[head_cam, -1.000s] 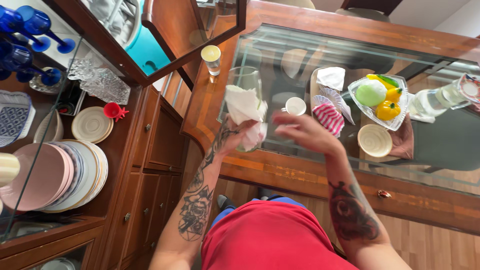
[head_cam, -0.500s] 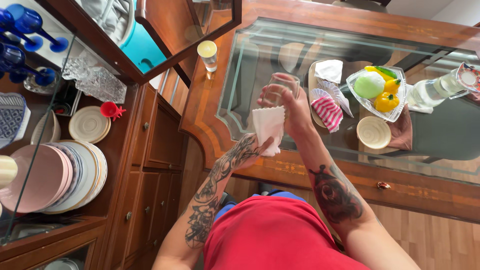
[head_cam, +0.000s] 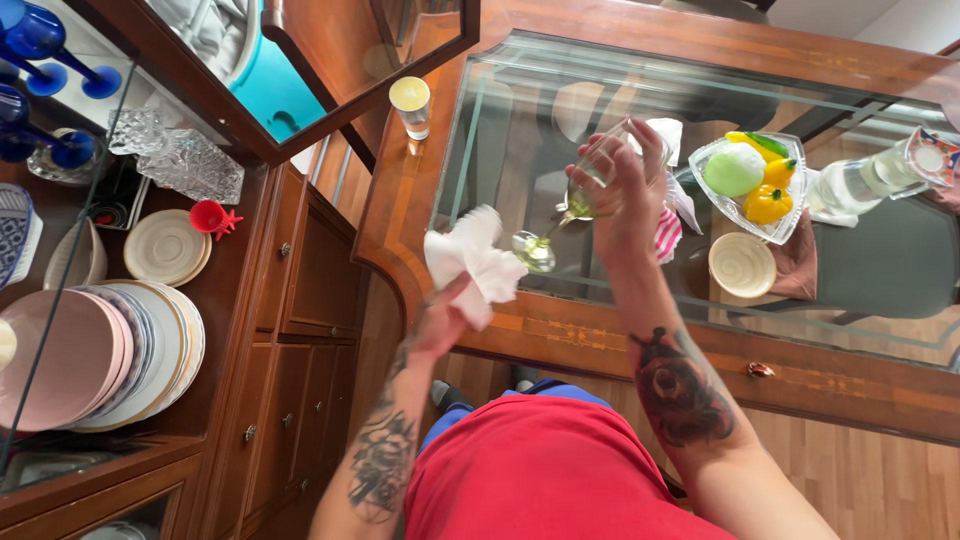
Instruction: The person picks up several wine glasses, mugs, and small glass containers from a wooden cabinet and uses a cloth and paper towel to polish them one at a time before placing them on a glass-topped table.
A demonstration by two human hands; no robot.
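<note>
The right hand [head_cam: 625,190] has its grip closed around the bowl of a stemmed wine glass [head_cam: 570,205], tilted above the glass-topped counter [head_cam: 520,110]; the left hand [head_cam: 440,320] pinches a crumpled white cloth [head_cam: 470,260] just beside the glass foot

The right hand [head_cam: 625,190] grips the bowl of a stemmed wine glass [head_cam: 572,205], tilted so its foot points toward seven o'clock. At nine o'clock from that foot, just apart from it, the left hand [head_cam: 440,320] pinches a crumpled white cloth [head_cam: 470,262]. Both are above a glass-topped wooden table [head_cam: 520,110]. At three o'clock of the right hand sits a glass dish of yellow and green fruit [head_cam: 745,180] (a small cream bowl [head_cam: 742,265] lies below it). A stack of plates [head_cam: 110,350] fills the open cabinet at nine o'clock.
</note>
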